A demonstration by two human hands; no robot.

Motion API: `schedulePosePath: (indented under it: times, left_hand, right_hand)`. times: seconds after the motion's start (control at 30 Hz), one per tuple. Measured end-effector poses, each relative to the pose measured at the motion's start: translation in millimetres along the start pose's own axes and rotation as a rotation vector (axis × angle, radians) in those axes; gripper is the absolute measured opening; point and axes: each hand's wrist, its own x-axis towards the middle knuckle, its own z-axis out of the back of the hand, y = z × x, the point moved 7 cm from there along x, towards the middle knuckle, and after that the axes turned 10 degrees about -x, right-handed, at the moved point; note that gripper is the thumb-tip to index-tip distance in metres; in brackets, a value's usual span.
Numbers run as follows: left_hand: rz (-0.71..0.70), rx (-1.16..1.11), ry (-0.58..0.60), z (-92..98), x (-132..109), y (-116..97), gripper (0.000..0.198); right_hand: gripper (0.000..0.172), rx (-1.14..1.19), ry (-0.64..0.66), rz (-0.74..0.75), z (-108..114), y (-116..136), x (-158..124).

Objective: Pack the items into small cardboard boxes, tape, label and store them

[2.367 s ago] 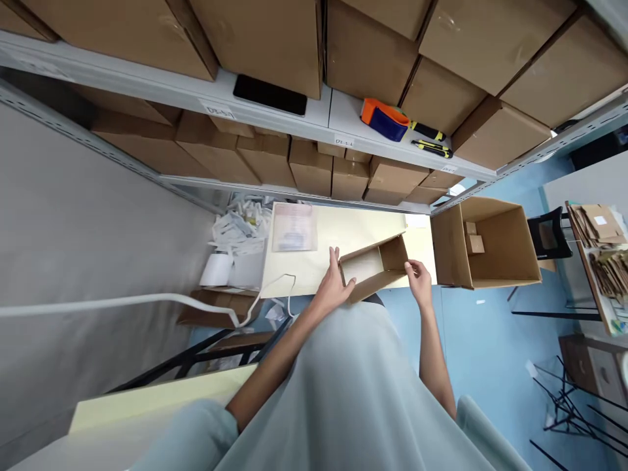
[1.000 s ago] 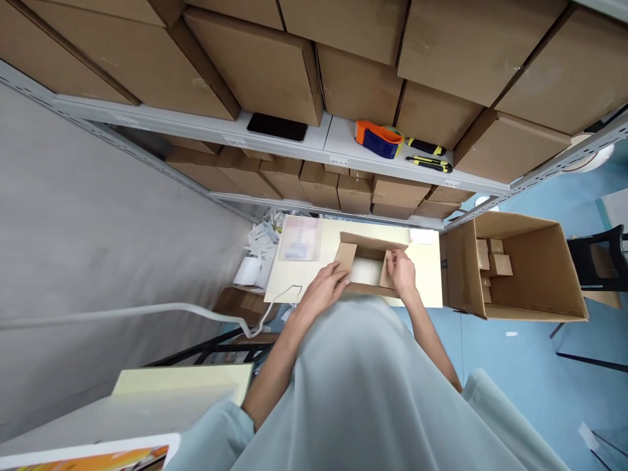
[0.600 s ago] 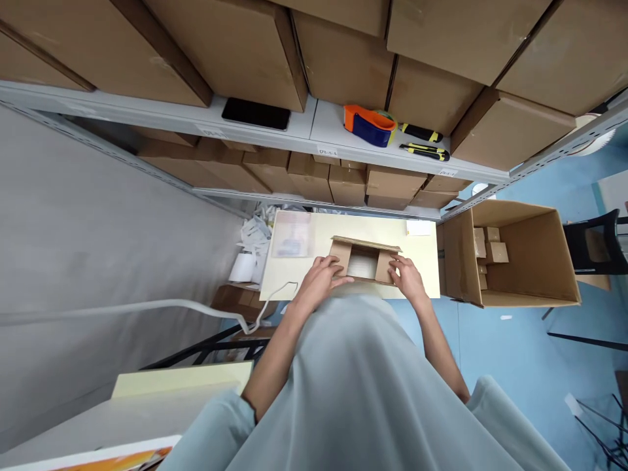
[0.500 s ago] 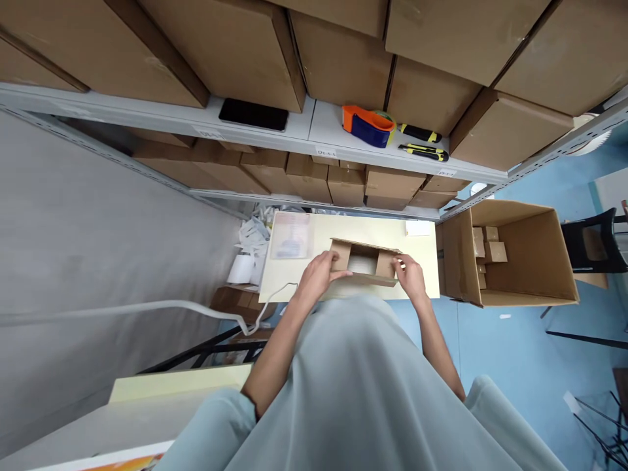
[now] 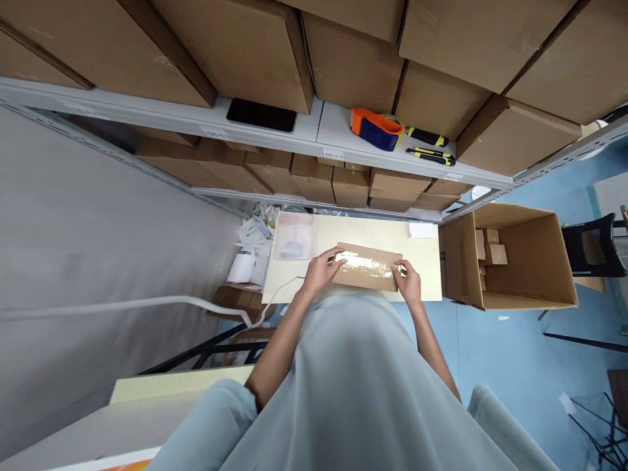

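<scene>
A small brown cardboard box point(image 5: 367, 267) is in front of me over the cream table point(image 5: 348, 229). Shiny clear tape runs along its upturned face and reflects the light. My left hand point(image 5: 320, 271) grips the box's left end, with thumb and fingers on the taped face. At the opposite end, my right hand point(image 5: 408, 281) pinches the right edge. The undersides of both grips are hidden, and so is the inside of the box.
Above the table, a shelf point(image 5: 324, 134) carries a phone point(image 5: 261, 116), an orange and blue tape dispenser point(image 5: 377, 129) and two yellow-black cutters point(image 5: 432, 156). To the right stands a large open carton point(image 5: 524, 297) with several small boxes. A clear plastic sheet point(image 5: 294, 237) lies on the table's left.
The box has been turned over: its open side with flaps faced up before, and a taped, closed face shows now. Both hands stay at its ends.
</scene>
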Motion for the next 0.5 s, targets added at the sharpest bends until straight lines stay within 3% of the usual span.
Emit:
schedulePosePath:
  times: [0.1, 0.3, 0.5]
  left_hand:
    - [0.028, -0.032, -0.036, 7.6, -2, -9, 0.036]
    - [-0.065, -0.021, -0.116, 20.3, -2, -34, 0.038]
    - [-0.004, 0.011, -0.102, -8.3, 7, -7, 0.039]
  right_hand:
    - [0.039, -0.018, -0.02, 0.013, 14, 11, 1]
    - [0.043, -0.077, -0.083, 0.175, 42, 42, 16]
    - [0.043, -0.23, -0.017, 0.171, 13, 26, 38]
